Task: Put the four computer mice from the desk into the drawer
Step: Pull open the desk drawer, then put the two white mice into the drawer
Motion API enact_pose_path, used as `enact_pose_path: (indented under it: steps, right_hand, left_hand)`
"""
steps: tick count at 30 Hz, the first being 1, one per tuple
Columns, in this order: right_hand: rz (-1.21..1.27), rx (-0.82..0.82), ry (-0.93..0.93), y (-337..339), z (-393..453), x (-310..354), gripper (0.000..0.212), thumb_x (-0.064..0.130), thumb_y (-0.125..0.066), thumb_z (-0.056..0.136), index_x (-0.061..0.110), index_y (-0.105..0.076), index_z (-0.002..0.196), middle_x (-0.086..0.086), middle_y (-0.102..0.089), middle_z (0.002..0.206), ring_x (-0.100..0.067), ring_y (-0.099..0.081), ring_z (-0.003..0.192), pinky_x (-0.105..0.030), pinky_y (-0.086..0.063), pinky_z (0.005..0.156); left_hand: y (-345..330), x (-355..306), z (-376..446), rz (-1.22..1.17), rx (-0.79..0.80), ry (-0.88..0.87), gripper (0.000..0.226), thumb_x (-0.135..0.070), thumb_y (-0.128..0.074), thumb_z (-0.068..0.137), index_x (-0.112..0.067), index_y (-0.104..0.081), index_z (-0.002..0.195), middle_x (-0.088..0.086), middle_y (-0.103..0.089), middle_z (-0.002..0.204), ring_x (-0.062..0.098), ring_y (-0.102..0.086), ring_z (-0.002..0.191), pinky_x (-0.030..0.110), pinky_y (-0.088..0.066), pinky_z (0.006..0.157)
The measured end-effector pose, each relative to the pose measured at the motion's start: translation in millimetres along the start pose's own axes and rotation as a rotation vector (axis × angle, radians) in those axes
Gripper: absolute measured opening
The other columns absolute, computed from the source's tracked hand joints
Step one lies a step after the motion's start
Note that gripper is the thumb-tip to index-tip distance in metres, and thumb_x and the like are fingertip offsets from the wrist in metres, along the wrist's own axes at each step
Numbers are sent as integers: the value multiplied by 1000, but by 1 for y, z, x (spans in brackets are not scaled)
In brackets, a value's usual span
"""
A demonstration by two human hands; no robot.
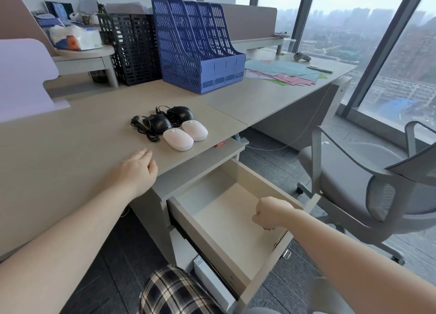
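Observation:
Two white wireless mice point(178, 139) point(194, 130) lie side by side near the desk's front edge. Behind them sit two black wired mice point(159, 123) point(180, 114) with tangled cables. The drawer point(188, 224) under the desk stands pulled out, and its inside holds nothing. My left hand point(138, 169) rests on the desk point(70, 162) edge, to the near left of the mice, fingers loosely curled and holding nothing. My right hand point(271, 213) is a closed fist over the drawer's front right part, close to its front panel; I cannot tell whether it grips the panel.
A blue file rack point(200, 49) and a black mesh rack point(132, 47) stand at the back of the desk. Coloured papers point(283, 74) lie at the back right. A grey office chair point(368, 184) stands right of the drawer. A white box point(212, 283) sits below the drawer.

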State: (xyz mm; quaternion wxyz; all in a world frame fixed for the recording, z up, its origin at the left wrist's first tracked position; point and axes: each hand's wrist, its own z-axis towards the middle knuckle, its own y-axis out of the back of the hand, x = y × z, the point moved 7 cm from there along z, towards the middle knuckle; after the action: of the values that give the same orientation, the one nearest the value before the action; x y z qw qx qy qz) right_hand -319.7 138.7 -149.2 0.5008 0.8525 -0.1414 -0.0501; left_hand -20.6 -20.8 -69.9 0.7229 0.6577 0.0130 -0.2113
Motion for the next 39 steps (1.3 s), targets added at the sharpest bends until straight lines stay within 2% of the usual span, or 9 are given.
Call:
enact_pose_path:
  steps: [3,6,10,14,18,23,27,31,39]
  right_hand:
    - [-31,-43,50,13,13,10,38,36,-44,89,8,-70,88,-3,-65,86,-27,-64,89,-31,-48,72]
    - [-53,-105,113,33,22,26,35,41,-43,92,15,-66,94,-4,-59,98,-28,-60,104,-36,-51,82]
    - [32,-229,112,71,31,46,32,34,-41,93,17,-67,98,-2,-59,96,-26,-57,92,-33,-50,78]
    - [255,-446,133,112,39,64,29,35,-44,91,17,-57,72,-2,-61,86,-27,-59,82,-29,-45,66]
    - [465,-684,211,153,47,87,24,38,-50,89,19,-62,98,-2,-67,95,-25,-60,94,-32,-47,72]
    - [496,-620,269,177,73,128,49,40,-53,87,25,-44,132,-5,-56,129,-29,-45,124,-41,-42,95]
    - [549,-524,199,183,91,144,56,47,-52,84,23,-40,133,-10,-59,126,-33,-52,117,-43,-47,92]
    - [549,-475,179,189,89,145,58,41,-56,85,15,-39,134,-11,-58,128,-31,-54,117,-39,-47,88]
    - [549,-538,181,184,55,101,79,38,-72,74,15,-35,141,-12,-58,128,-32,-54,117,-39,-49,92]
  left_hand:
    - [7,-5,0,4,-13,14,48,-32,-36,97,-11,-46,139,7,-37,153,24,-33,142,39,-28,116]
    - [22,-18,1,-17,-75,22,49,-41,-40,96,-6,-55,127,12,-54,137,33,-49,125,41,-41,101]
    - [35,-33,13,-91,-154,-16,62,-56,-51,86,-13,-48,131,7,-53,134,29,-49,122,41,-44,96]
    - [29,-48,27,-158,-114,-44,81,-60,-63,76,-16,-38,139,5,-40,144,24,-40,133,38,-39,103]
    - [17,-55,44,-207,-46,-37,76,-60,-68,70,-22,-44,131,4,-46,137,22,-42,129,34,-38,100]
    - [7,-58,64,-237,33,-10,103,-66,-71,61,-13,-36,141,6,-39,149,25,-35,138,33,-27,112]
    - [3,-60,71,-263,83,14,108,-62,-75,61,-16,-28,147,6,-35,152,26,-32,140,35,-27,115]
    - [-1,-65,68,-313,102,19,111,-57,-79,61,-20,-21,148,5,-28,153,21,-30,141,32,-28,113]
    - [10,-94,47,-279,-25,-8,109,-52,-81,57,-22,-24,146,10,-38,141,25,-33,134,32,-31,108]
